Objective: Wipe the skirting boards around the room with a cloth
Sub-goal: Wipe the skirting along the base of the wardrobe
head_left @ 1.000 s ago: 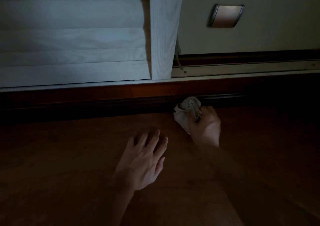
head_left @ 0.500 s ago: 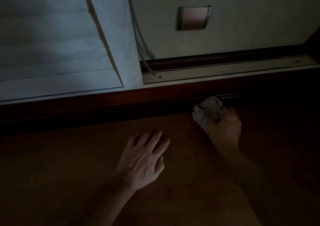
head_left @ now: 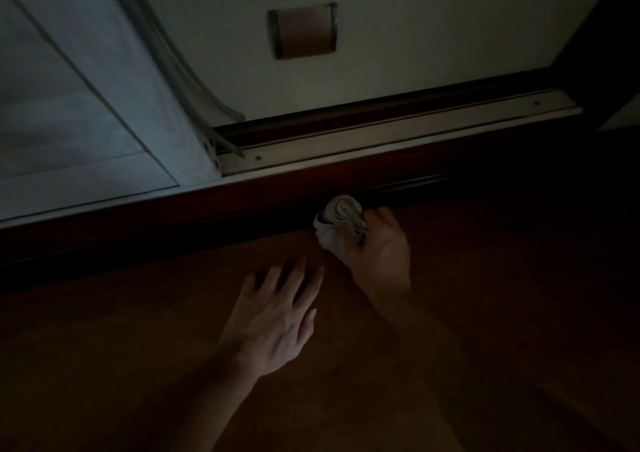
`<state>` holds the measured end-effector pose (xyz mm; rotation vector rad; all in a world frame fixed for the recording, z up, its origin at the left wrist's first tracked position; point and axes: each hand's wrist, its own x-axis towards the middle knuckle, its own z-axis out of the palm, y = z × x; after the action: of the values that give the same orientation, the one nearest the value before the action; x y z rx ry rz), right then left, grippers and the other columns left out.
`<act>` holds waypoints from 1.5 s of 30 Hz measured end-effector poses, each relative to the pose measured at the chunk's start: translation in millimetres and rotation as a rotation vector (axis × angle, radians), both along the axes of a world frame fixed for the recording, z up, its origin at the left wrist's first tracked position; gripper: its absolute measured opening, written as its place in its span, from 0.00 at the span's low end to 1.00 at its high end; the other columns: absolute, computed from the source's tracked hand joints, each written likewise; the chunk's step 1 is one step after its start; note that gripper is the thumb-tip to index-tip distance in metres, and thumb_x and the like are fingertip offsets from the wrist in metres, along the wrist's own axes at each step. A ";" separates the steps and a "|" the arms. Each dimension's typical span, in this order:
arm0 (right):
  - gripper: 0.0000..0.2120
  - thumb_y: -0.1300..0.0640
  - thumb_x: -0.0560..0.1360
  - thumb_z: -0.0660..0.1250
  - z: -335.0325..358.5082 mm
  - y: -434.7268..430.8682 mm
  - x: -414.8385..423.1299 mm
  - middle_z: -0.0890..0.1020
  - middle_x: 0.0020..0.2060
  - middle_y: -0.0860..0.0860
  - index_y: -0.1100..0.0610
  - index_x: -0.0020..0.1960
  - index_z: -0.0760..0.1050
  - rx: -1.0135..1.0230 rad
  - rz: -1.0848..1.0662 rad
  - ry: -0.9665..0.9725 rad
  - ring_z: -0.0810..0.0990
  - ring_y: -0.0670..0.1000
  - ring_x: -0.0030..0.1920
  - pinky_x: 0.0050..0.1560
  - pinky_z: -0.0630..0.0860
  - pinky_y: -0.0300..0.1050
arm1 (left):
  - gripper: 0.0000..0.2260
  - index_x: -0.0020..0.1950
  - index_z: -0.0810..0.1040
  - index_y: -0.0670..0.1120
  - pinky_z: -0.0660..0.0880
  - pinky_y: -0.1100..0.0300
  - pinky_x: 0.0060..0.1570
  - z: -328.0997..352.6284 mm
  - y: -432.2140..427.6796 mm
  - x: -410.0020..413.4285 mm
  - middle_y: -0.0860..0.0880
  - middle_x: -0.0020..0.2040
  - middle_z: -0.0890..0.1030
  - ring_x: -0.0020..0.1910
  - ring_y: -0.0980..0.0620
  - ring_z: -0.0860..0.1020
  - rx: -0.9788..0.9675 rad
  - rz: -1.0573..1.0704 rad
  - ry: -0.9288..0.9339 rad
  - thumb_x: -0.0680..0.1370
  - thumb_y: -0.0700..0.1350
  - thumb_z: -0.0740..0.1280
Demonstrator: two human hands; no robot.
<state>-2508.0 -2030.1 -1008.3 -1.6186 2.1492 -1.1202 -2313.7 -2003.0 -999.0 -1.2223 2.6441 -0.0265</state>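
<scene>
The room is dim. A dark reddish wooden skirting board (head_left: 242,205) runs across the view where the wall meets the wooden floor (head_left: 138,347). My right hand (head_left: 381,247) grips a bunched pale cloth (head_left: 337,221) and holds it against the lower edge of the skirting board. My left hand (head_left: 277,316) lies flat on the floor with its fingers spread, just left of and nearer than the right hand.
Above the skirting board a pale metal sliding-door track (head_left: 398,129) runs to the right. A white louvred door (head_left: 86,122) stands at the left. A square metal recessed handle (head_left: 303,30) sits in the pale panel above. A dark corner closes the far right.
My right hand has slid the cloth rightward along the skirting board, and the view has swung right with it. My left hand has stayed flat on the floor.
</scene>
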 end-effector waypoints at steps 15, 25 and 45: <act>0.08 0.58 0.73 0.72 -5.3 -1.9 -54.9 0.78 0.45 0.60 0.64 0.44 0.77 -0.014 -0.165 -0.008 0.77 0.55 0.40 0.38 0.66 0.40 | 0.28 0.78 0.66 0.49 0.76 0.42 0.51 2.7 3.1 -2.9 0.42 0.73 0.70 0.61 0.40 0.73 0.004 0.041 -0.055 0.81 0.58 0.50; 0.11 0.56 0.71 0.71 1.5 -2.0 -66.4 0.76 0.44 0.58 0.64 0.43 0.77 0.025 -0.129 -0.039 0.78 0.55 0.40 0.36 0.68 0.40 | 0.28 0.76 0.70 0.49 0.77 0.44 0.43 6.9 0.9 -5.1 0.43 0.71 0.73 0.55 0.41 0.76 0.009 0.031 -0.070 0.79 0.58 0.50; 0.06 0.61 0.73 0.69 6.7 0.9 -77.2 0.77 0.49 0.61 0.65 0.45 0.77 0.097 -0.354 -0.030 0.78 0.60 0.48 0.44 0.73 0.46 | 0.29 0.82 0.47 0.55 0.68 0.43 0.61 -3.2 1.6 -0.3 0.48 0.81 0.55 0.70 0.43 0.64 -0.001 0.033 -0.046 0.81 0.61 0.42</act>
<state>-2585.2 -2029.2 -1001.6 -1.2022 2.4927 -1.1003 -2314.0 -2001.5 -1002.2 -1.2505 2.5843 -0.0502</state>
